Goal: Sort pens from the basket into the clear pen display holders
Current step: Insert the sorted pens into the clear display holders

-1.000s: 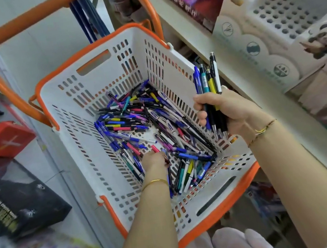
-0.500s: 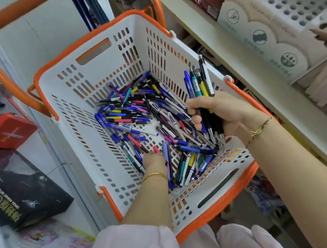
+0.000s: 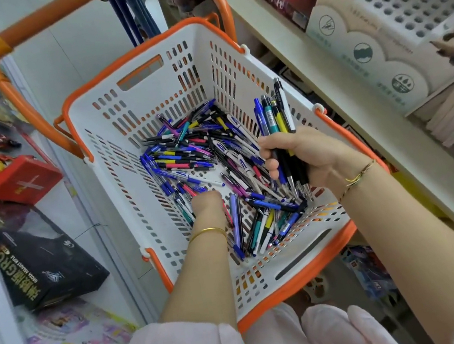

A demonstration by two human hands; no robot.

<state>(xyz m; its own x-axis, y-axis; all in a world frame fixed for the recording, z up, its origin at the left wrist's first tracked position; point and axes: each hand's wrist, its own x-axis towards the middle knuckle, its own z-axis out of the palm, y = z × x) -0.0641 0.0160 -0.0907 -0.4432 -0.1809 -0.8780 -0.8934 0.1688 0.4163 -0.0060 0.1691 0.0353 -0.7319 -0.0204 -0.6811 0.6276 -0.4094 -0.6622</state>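
The loose pens lie in a jumbled heap on the floor of the white basket, thickest toward its far-left part and near edge, with their long axes pointing every way. The left hand is down among them near the middle of the basket floor, fingers curled under and hidden, so I cannot tell whether it has closed on a pen; the purple pen just beside it lies lengthwise toward the near edge. The right hand is clamped on a bundle of pens, about 5 of them, held nearly upright by the basket's right wall, tips down. The left hand is plainly the nearer one for the next pick, and a pen lying along the forearm's line looks easiest to pinch.

Several white pens carry a large blue "A". A black box on the left shelf reads "GRO…", the rest illegible. No clear holder is in view.
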